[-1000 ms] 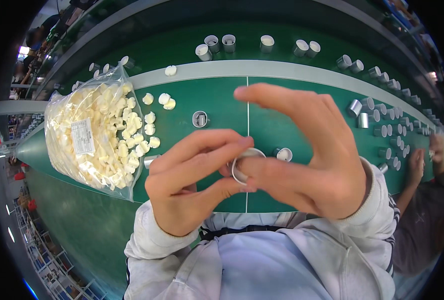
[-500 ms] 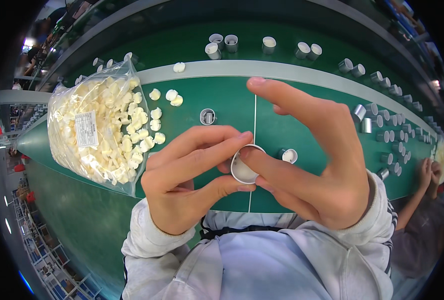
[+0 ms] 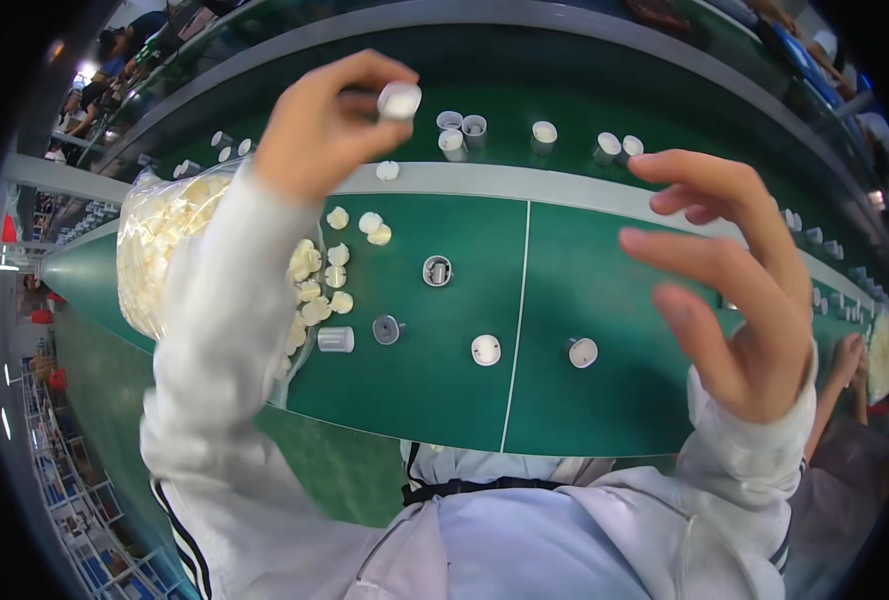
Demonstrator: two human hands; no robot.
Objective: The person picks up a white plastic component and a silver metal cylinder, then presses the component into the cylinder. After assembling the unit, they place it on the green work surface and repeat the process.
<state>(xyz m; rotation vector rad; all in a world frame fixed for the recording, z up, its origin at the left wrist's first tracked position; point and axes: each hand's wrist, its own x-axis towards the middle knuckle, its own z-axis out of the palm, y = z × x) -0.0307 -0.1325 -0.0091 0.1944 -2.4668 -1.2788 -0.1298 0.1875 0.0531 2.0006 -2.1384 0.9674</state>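
At the far left of the bench, my left hand [image 3: 324,125] is raised toward the back strip and pinches a small silver cup [image 3: 400,102] with a white inside. My right hand [image 3: 739,275] hovers over the right side, fingers spread, holding nothing. Between the hands, an upright cup with grey parts inside [image 3: 437,270] stands on the green surface. Nearer me are a silver cylinder [image 3: 335,340] on its side, a round grey piece [image 3: 387,330], a white-topped round piece [image 3: 485,350] and another white-faced piece [image 3: 583,352].
A clear bag of cream-coloured pieces [image 3: 164,255] lies left, partly behind my left arm, with several loose pieces [image 3: 336,275] beside it. Beyond the pale strip [image 3: 494,178], several cups [image 3: 543,137] stand on a green belt. Another person's hands [image 3: 846,360] are at the far right.
My hands were together around the cup at the bench's middle. The left has carried it up and to the left; the right has let go and moved right. Pieces beneath have come into view.
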